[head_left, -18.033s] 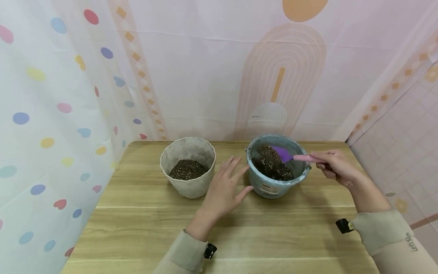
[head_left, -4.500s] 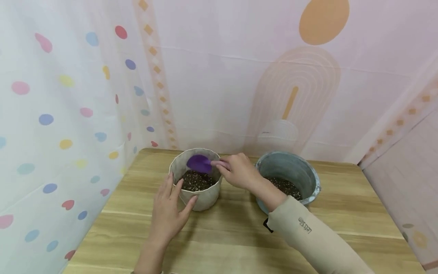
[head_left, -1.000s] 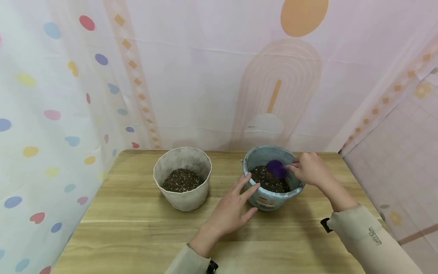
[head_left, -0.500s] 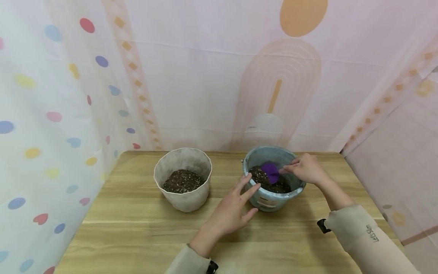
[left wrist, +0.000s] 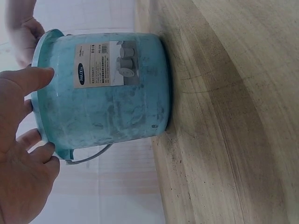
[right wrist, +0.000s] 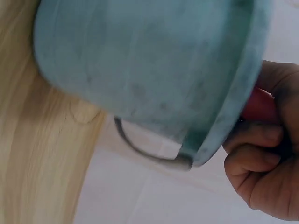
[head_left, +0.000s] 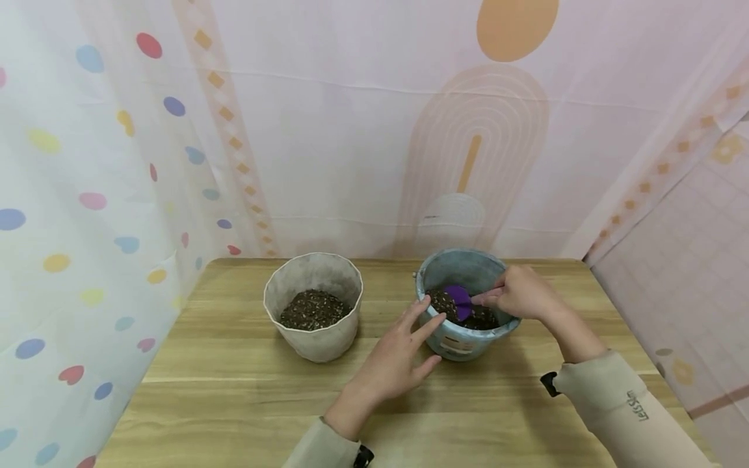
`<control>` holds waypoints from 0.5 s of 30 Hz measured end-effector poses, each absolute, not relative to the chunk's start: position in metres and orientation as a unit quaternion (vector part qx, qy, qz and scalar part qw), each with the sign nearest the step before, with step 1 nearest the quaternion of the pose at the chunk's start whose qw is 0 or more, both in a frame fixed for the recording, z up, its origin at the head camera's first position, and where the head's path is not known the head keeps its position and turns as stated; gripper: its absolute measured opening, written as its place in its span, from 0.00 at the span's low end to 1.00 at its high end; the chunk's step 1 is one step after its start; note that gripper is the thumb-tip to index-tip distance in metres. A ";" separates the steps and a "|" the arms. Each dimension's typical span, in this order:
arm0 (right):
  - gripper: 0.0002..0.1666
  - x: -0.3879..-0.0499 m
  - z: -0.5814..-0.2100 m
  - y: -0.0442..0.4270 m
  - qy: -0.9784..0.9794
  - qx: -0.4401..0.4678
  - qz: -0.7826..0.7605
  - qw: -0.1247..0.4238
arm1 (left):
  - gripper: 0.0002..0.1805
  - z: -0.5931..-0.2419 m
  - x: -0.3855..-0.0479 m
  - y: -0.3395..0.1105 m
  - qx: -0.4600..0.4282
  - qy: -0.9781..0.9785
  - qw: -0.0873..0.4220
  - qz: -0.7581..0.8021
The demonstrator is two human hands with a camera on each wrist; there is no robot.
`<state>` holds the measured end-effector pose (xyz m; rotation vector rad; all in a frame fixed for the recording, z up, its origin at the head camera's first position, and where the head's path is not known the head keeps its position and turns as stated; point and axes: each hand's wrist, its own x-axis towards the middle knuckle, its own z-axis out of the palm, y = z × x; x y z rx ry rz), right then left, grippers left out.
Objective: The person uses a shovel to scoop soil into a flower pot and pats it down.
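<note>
My right hand [head_left: 526,294] grips the pink handle of a small purple trowel [head_left: 459,300]. The trowel's blade is down in dark speckled soil [head_left: 482,318] inside a blue bucket [head_left: 459,348]; a mound of soil lies at its tip. In the right wrist view, curled fingers [right wrist: 254,161] hold the handle just beyond the bucket's rim, and the blade is hidden by the wall. My left hand [head_left: 389,364] touches the bucket's near-left rim with spread, mostly straight fingers. In the left wrist view its thumb lies against the outer wall beside the label [left wrist: 105,64].
A whitish plant pot [head_left: 318,341] partly filled with similar soil stands left of the bucket. Both are on a wood-grain table [head_left: 257,403], near its back edge. A patterned curtain [head_left: 351,143] hangs behind. The bucket's wire handle [left wrist: 91,157] hangs down at its side.
Since 4.5 seconds ago, both hands have moved from the pot to the bucket. Over the last second, the trowel has shifted slightly leftward and lower into the soil; the left hand has stayed put.
</note>
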<state>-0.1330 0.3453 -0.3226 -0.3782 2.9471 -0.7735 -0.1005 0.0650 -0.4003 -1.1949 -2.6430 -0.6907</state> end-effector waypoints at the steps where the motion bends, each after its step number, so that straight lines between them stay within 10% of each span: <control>1: 0.13 -0.132 -0.322 0.346 0.955 -0.124 -0.266 0.042 | 0.39 -0.400 -0.101 0.065 -0.400 -0.883 0.081 -0.232; 9: 0.08 -0.129 -0.325 0.349 0.932 -0.093 -0.341 0.078 | 0.38 -0.400 -0.101 0.065 -0.395 -0.885 0.073 -0.234; 15: 0.25 -0.121 -0.327 0.354 0.921 -0.040 -0.380 0.082 | 0.39 -0.401 -0.101 0.064 -0.399 -0.883 0.077 -0.236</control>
